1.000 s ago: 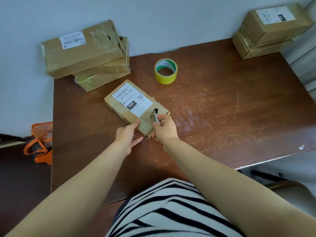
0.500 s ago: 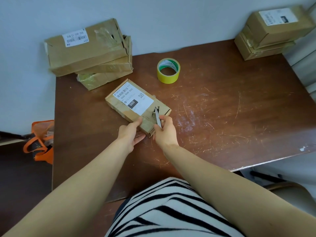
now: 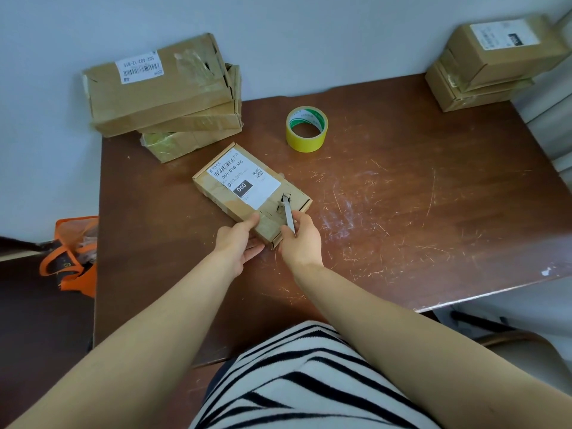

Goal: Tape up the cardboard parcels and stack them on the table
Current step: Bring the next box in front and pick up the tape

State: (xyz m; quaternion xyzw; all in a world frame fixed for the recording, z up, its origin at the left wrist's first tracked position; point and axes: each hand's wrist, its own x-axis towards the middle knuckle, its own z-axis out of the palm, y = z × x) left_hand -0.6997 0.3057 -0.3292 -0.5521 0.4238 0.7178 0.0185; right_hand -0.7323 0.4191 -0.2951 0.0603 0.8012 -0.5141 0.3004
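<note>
Two hands are working one parcel (image 3: 247, 187) on the table (image 3: 402, 212): your left hand (image 3: 238, 243) is gripping its near end, your right hand (image 3: 301, 239) pinching a slim tool (image 3: 288, 215); it is looking light, stiff, best held by edges

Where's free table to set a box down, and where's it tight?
Biggest bare patch: right half of the table, between the tape roll, the right stack and the front edge. Smaller one along the left edge, in front of the left stack. Tight: between the left stack and the parcel.
</note>
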